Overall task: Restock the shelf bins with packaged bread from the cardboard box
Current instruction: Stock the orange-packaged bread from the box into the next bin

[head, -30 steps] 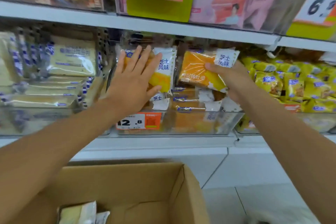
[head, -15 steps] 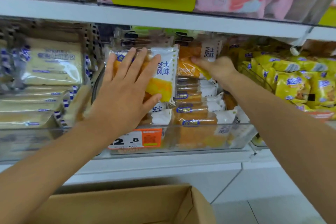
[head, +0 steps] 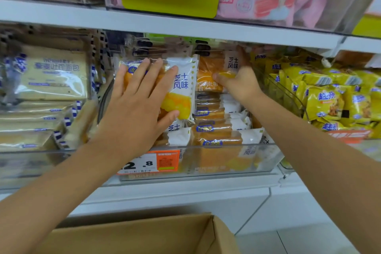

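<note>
Bread packet, gripped by the curled right hand, looks mid-placement in the clear bin while the flat, straight-fingered left hand braces the neighbouring packet; next, release without toppling.

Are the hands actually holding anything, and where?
The right hand pinches an orange bread pack at its lower right part; the left hand only presses flat on the front of the neighbouring pack.
</note>
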{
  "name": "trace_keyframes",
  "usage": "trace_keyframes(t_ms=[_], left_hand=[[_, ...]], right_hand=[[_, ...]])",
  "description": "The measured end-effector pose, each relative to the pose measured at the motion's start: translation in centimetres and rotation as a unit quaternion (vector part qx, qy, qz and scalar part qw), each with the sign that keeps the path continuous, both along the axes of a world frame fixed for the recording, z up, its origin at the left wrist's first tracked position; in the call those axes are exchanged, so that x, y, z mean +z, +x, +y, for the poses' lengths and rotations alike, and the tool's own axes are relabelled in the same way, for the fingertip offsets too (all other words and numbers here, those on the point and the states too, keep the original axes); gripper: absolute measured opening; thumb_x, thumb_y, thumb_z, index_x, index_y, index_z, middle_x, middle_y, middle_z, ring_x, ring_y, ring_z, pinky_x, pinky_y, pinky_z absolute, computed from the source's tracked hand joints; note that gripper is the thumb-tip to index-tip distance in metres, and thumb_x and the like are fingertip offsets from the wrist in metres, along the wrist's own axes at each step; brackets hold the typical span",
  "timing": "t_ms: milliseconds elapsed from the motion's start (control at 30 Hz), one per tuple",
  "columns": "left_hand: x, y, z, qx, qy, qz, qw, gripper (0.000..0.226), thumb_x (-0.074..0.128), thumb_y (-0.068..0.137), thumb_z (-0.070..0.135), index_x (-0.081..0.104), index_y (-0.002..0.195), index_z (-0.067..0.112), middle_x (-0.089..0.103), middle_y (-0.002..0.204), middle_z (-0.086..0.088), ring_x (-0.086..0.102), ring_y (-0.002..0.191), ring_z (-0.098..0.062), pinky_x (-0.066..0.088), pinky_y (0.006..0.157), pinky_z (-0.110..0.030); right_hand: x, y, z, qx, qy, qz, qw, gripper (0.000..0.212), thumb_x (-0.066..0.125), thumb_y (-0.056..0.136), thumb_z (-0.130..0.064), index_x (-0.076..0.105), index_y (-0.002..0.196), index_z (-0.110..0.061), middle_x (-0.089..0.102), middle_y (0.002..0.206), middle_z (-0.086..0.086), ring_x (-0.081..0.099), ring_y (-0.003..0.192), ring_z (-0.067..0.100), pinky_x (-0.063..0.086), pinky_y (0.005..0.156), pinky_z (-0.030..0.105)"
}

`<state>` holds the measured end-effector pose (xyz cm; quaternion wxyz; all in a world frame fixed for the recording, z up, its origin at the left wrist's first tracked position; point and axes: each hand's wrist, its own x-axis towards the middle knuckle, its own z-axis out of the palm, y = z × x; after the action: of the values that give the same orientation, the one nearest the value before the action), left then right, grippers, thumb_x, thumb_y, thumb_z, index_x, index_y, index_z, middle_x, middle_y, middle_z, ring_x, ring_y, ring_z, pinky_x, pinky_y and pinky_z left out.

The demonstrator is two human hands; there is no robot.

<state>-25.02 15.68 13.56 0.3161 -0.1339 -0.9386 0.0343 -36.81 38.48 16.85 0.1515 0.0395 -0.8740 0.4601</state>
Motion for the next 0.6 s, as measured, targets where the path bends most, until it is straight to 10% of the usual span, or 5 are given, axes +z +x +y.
trace_keyframes(t_ms=[67,233,600], left_hand=[[0.0,-0.1,0.0,0.0,0.0,0.003,1.0,0.074,0.027,0.094,0.059,0.015,0.157,0.022,0.023,0.162,-0.01,0.017,0.151,-0.029,0.008,0.121,-0.056],[-0.1,-0.1,0.0,0.003,-0.004,0.006,1.0,0.074,0.027,0.094,0.059,0.015,0.157,0.022,0.023,0.162,-0.01,0.018,0.15,-0.029,0.009,0.121,-0.056],[-0.3,-0.3,-0.1,-0.003,0.0,0.018,1.0,0.074,0.028,0.094,0.059,0.014,0.157,0.022,0.023,0.162,-0.01,0.017,0.151,-0.028,0.006,0.121,-0.055]], right_hand=[[-0.3,-0.1,0.4,-0.048,0.111,0.014,0.993,0.065,0.074,0.081,-0.046,0.049,0.131,-0.012,0.051,0.132,0.015,0.043,0.133,0.034,0.039,0.109,0.039],[0.0,0.2,0.3,0.021,0.382,0.183,0.906,0.097,0.067,0.079,-0.062,0.01,0.155,-0.039,0.004,0.164,0.008,-0.002,0.15,0.033,0.001,0.121,0.049],[-0.3,-2.1,0.3,0.08,0.429,0.149,0.887,0.097,0.059,0.08,-0.069,0.007,0.155,-0.038,0.007,0.164,0.0,-0.001,0.15,0.031,0.003,0.121,0.051]])
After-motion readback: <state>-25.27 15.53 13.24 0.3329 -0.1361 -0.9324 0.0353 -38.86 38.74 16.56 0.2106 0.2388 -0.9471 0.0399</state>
